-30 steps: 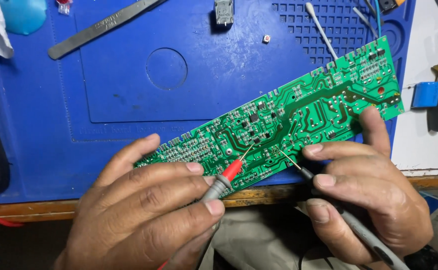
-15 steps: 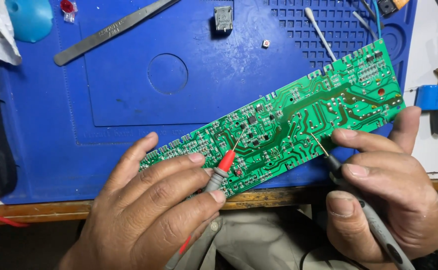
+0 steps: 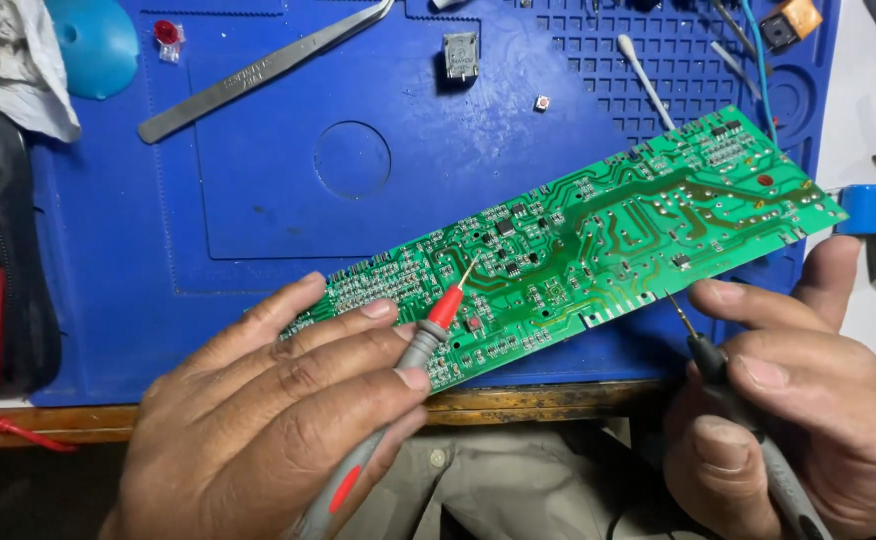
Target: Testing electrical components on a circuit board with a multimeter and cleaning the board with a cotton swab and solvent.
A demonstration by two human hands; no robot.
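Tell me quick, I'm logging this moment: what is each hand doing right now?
Left hand: closed on the red-tipped grey meter probe, tip on the long green circuit board.
Right hand: closed on the black meter probe, tip off the board's edge.

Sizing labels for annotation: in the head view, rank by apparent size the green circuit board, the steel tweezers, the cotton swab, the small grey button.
1. green circuit board
2. steel tweezers
3. cotton swab
4. small grey button
All lie flat on the blue mat, so nearness hardly skews this.

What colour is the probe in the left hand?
Red tip with grey grip, probe in the left hand; head view.
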